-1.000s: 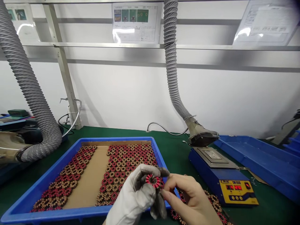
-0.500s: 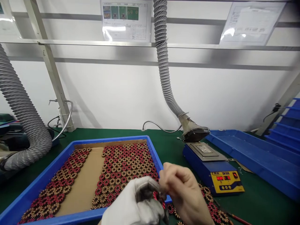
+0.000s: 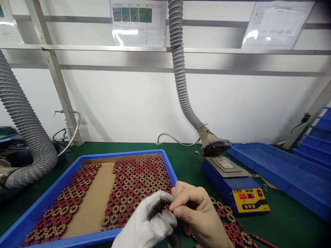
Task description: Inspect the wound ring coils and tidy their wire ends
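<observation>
My left hand (image 3: 152, 218), in a white glove with dark, soiled fingertips, is closed at the bottom centre. My right hand (image 3: 199, 213) is bare and pinches right against the left fingertips. What lies between the fingers is mostly hidden; only a bit of red shows there. Behind and left of my hands is a blue tray (image 3: 77, 241) lined with cardboard. It holds rows of red-and-black and tan-and-black flower-shaped rings (image 3: 139, 179). More such rings (image 3: 232, 229) lie on the green table beneath and right of my right hand.
A blue heating unit (image 3: 227, 182) with a yellow display panel stands at right, under a grey hose nozzle (image 3: 214, 144). Beyond it lies a shallow blue tray (image 3: 279, 172), with stacked blue trays (image 3: 317, 137) at the far right. A red-handled tool (image 3: 263, 241) lies near the front.
Both hands have moved slightly left, and my left hand has tilted a little. The right fingers have shifted against the left fingertips, showing more of the right thumb and index finger.
</observation>
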Demonstrator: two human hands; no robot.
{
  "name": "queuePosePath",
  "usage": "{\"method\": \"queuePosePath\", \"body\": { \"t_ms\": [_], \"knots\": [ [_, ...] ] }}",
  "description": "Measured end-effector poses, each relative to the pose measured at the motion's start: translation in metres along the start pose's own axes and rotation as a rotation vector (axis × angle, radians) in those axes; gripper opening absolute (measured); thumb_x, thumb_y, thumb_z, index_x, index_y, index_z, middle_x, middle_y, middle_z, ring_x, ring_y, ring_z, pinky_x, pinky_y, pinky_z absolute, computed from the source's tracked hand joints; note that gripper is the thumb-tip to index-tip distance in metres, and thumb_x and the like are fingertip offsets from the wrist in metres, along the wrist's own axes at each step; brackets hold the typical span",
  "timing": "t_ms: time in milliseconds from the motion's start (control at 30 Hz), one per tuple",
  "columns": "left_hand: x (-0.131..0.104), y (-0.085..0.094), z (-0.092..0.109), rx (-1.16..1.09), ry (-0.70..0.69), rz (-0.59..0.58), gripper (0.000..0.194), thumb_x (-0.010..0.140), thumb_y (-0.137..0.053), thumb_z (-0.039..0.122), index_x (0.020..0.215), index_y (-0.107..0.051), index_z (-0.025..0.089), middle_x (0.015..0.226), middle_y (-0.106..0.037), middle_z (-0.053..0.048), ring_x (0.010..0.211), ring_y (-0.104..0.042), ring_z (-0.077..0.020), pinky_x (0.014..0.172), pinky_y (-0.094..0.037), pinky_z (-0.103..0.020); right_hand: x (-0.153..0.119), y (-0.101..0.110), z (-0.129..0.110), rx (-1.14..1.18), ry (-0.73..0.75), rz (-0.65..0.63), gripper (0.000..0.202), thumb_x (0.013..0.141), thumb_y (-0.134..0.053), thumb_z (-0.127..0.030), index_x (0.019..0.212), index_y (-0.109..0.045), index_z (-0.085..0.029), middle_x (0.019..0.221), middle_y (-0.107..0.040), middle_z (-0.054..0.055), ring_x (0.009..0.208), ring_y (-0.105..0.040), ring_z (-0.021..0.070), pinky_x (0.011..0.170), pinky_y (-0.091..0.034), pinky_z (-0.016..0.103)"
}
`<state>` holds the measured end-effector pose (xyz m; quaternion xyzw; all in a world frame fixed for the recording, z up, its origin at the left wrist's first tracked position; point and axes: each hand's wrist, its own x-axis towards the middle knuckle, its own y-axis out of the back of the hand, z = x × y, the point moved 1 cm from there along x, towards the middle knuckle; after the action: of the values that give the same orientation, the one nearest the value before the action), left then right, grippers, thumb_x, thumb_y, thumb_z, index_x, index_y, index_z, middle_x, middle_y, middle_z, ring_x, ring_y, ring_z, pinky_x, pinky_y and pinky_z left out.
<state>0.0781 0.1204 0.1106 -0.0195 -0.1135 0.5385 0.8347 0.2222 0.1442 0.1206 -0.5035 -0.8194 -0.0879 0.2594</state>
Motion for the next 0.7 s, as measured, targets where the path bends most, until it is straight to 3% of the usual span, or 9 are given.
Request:
{"method": "queuePosePath", "body": {
  "t_ms": [167,267,367,433,500,567,633,700],
  "knots": [
    [0.002,-0.001,-0.006,-0.098,-0.083,0.012,0.036,0.079,-0.069,0.05,0.08,-0.058,0.016,0.067,-0.049,0.002,0.057,-0.042,-0.009,0.053,-0.036,-0.02,0.0,-0.002,0.002,0.081,0.039,0.064,0.014,0.072,-0.085,-0.037,0.067,-0.079,-0.025,0.054,-0.047,-0.004,0.053,-0.04,0.0102,0.049,-0.028,0.023],
    [0.001,-0.005,-0.001,-0.064,-0.066,0.076,0.028,0.075,-0.068,0.04,0.076,-0.054,0.016,0.06,-0.046,0.003,0.053,-0.039,-0.0085,0.051,-0.031,-0.021,-0.003,-0.006,-0.005,-0.115,0.156,0.123,0.017,0.076,-0.082,-0.032,0.065,-0.074,-0.021,0.053,-0.053,-0.003,0.051,-0.044,0.0102,0.048,-0.031,0.022],
    [-0.004,-0.012,0.003,0.11,-0.076,0.219,0.012,0.073,-0.06,0.027,0.072,-0.053,0.018,0.061,-0.048,0.003,0.056,-0.042,-0.0101,0.054,-0.033,-0.022,-0.008,-0.01,-0.012,-0.41,0.316,0.182,0.016,0.083,-0.074,-0.017,0.068,-0.068,-0.019,0.058,-0.057,-0.003,0.054,-0.048,0.0106,0.052,-0.034,0.022],
    [-0.007,-0.015,0.003,0.328,-0.22,0.361,0.004,0.076,-0.053,0.022,0.074,-0.056,0.02,0.067,-0.052,0.002,0.062,-0.047,-0.0124,0.059,-0.038,-0.024,-0.009,-0.012,-0.013,-0.452,0.246,0.209,0.021,0.087,-0.068,-0.017,0.067,-0.061,-0.018,0.058,-0.053,-0.003,0.054,-0.046,0.0099,0.052,-0.033,0.022],
    [-0.01,-0.017,0.001,0.561,-0.422,0.469,0.012,0.079,-0.048,0.017,0.077,-0.058,0.023,0.071,-0.054,0.001,0.069,-0.051,-0.0141,0.066,-0.041,-0.026,-0.008,-0.012,-0.01,-0.23,0.063,0.193,0.03,0.092,-0.063,-0.027,0.065,-0.053,-0.018,0.054,-0.045,-0.005,0.047,-0.037,0.0085,0.046,-0.028,0.021],
    [-0.011,-0.017,-0.002,0.72,-0.566,0.509,0.017,0.08,-0.045,0.012,0.077,-0.056,0.024,0.071,-0.051,0.002,0.068,-0.05,-0.0141,0.066,-0.04,-0.026,-0.007,-0.011,-0.008,0.073,-0.021,0.174,0.036,0.095,-0.058,-0.036,0.064,-0.047,-0.02,0.05,-0.036,-0.007,0.043,-0.031,0.0082,0.042,-0.024,0.02],
    [-0.011,-0.016,-0.002,0.786,-0.628,0.517,0.017,0.079,-0.045,0.009,0.078,-0.053,0.024,0.069,-0.047,0.003,0.063,-0.046,-0.0133,0.06,-0.037,-0.025,-0.006,-0.008,-0.008,0.154,0.082,0.175,0.034,0.097,-0.055,-0.035,0.067,-0.049,-0.021,0.051,-0.037,-0.007,0.045,-0.036,0.0096,0.044,-0.028,0.021],
    [-0.01,-0.013,0.0,0.801,-0.656,0.526,0.017,0.08,-0.045,0.008,0.079,-0.051,0.024,0.069,-0.046,0.003,0.061,-0.045,-0.013,0.058,-0.035,-0.024,-0.007,-0.004,-0.01,-0.026,0.221,0.164,0.024,0.098,-0.054,-0.028,0.076,-0.06,-0.021,0.058,-0.049,-0.003,0.056,-0.047,0.0121,0.052,-0.036,0.024]
  ]
}}
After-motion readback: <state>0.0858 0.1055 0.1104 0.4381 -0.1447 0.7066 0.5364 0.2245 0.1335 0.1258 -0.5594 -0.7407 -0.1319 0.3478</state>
